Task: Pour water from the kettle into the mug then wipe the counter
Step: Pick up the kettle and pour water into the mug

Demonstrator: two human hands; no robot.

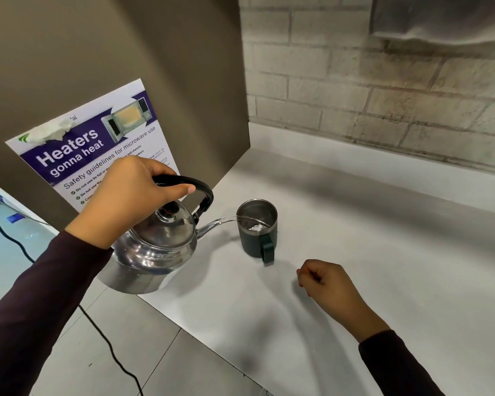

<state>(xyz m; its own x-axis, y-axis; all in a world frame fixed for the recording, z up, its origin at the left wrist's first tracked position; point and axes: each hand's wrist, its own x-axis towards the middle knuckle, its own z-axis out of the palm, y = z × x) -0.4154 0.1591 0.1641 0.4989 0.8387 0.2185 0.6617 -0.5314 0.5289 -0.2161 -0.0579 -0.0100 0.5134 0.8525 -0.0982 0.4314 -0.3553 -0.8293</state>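
My left hand (132, 192) grips the black handle of a shiny steel kettle (152, 250), held in the air and tilted to the right over the counter's left edge. A thin stream of water (240, 219) runs from its spout into a dark green mug (256, 241) with a steel inside, which stands upright on the white counter (383, 281); its handle faces me. Some water shows in the mug. My right hand (329, 284) rests on the counter to the right and in front of the mug, fingers curled shut, nothing in it.
A brown panel (155, 67) with a microwave safety poster (97, 150) stands at the counter's left end, close behind the kettle. A grey brick wall (383, 81) backs the counter. A black cable (103, 335) trails over the tiled floor at lower left.
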